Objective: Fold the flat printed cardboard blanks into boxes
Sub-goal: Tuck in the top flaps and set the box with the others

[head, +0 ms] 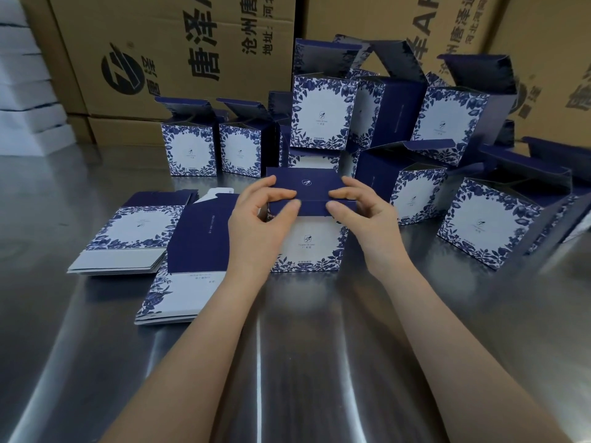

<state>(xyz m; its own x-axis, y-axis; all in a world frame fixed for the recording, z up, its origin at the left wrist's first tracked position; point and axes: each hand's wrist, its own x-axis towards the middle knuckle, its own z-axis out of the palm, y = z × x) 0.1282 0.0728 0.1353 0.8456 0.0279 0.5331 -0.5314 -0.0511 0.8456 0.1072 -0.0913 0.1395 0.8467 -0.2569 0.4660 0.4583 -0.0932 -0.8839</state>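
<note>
Nearest lay the bare steel table (287, 362), with both forearms reaching across it to the middle. There the left hand (256, 225) and the right hand (367, 225) were each pinched on the top front edge of a box (311, 251), thumbs at the front lip and fingers curled over the dark blue lid (307, 182), one hand at either end of it. The box stood upright on the table between the hands, its white and blue flowered face toward the person, and the lid looked nearly closed, so the step in hand was probably tucking the lid flap in. Thin printed card like this should be light and springy. It should hold its shape along the creases but dent or crease under a hard squeeze, and its coated face may be a little slippery. The sound place to hold it is at the corners and fold lines, as both hands did, not the middle of a panel. Just left of the box lay the flat blanks (179, 295) in two low stacks, the further stack (128, 238) beside the first. Beyond and to the right stood the folded boxes (319, 113), many with lids open, some stacked or tipped. Farthest back rose the brown cartons (179, 52).
</note>
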